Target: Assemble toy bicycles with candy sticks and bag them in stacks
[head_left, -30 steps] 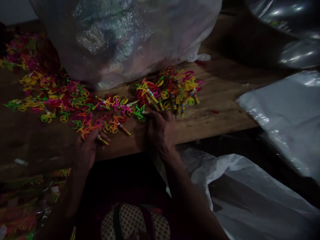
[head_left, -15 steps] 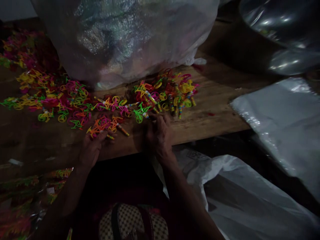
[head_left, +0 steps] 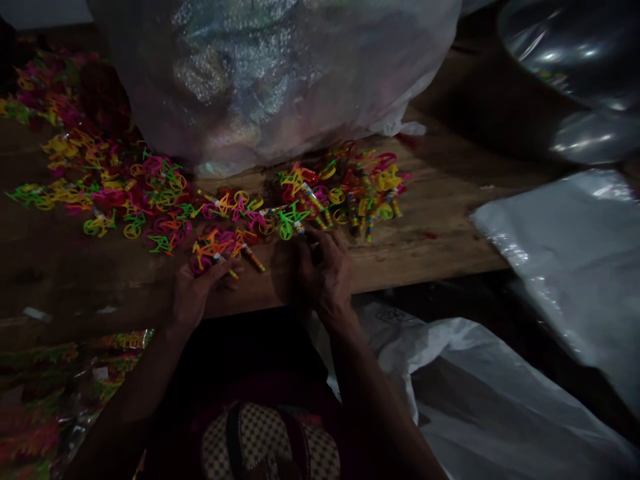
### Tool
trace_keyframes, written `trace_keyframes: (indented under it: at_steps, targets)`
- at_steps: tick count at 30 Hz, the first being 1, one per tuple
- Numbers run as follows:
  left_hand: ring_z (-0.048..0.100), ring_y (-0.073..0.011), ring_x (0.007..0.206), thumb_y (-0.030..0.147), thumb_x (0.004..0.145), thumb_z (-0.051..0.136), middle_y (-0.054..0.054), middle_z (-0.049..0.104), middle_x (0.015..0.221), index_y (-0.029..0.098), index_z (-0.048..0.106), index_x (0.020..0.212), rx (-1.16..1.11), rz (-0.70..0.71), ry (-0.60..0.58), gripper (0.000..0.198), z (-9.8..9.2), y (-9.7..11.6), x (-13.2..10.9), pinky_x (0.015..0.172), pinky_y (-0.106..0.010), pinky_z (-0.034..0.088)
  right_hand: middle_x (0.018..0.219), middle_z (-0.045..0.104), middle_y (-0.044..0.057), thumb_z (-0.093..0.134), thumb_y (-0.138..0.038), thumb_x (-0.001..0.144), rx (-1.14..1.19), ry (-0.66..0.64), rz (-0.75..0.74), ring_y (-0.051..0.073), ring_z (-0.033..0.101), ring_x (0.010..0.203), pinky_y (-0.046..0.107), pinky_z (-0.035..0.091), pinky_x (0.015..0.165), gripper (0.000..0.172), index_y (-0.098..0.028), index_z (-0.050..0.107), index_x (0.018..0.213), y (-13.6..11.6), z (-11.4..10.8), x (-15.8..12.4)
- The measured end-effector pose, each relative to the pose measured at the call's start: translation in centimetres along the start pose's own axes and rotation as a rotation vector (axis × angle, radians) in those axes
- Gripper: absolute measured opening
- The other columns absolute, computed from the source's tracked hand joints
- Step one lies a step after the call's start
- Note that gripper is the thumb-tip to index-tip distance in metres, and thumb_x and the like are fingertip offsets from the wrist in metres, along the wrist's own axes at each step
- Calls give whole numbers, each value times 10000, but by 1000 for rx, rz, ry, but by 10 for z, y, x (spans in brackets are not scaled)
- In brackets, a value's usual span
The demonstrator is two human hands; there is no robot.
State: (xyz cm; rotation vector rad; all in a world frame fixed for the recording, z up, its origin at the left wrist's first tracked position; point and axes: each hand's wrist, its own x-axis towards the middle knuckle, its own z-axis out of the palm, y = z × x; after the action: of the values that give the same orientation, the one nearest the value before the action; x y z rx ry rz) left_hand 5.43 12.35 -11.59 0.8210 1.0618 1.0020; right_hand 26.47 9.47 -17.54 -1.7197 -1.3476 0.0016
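Note:
My left hand rests at the table's near edge, thumb and fingers pinched on an orange toy bicycle with a striped tube attached. Beside it lies another orange toy bicycle with an orange striped tube. My right hand is curled at the near end of a green toy bicycle. That bicycle's white-banded tube runs toward my right fingers, which look closed round its end; dim light hides the exact grip. Behind the right hand is a heap of toy bicycles with striped tubes.
A large, filled translucent plastic bag stands at the back of the wooden table. More colourful toy bicycles spread out on the left. White plastic sheets lie at right, below a shiny clear bag. Packed toys are at lower left.
The view has shifted slightly, so most things sit a little further right. Both hands stay at nearly the same places on the table, with only small finger movement.

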Motion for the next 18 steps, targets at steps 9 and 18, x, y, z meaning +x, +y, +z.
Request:
trace_keyframes:
  at_steps: [9,18]
  targets:
    - [733,-206,720,403,625,880,-85,759,811,128,689,816,-34,51,-3,386,-1,-5,-1,506,-213,522,938,645,107,503,-221,854,31,-37,2,227,597,818,375,513,745,282,-178,652,1089,-20,2,-12]
    - [686,-159,635,449,661,848,-78,756,788,125,724,803,195,33,64,375,-16,-10,-19,545,-233,537,885,690,101,546,-363,843,58,-169,146,225,634,759,395,537,759,346,-152,682,1081,-12,-13,3]
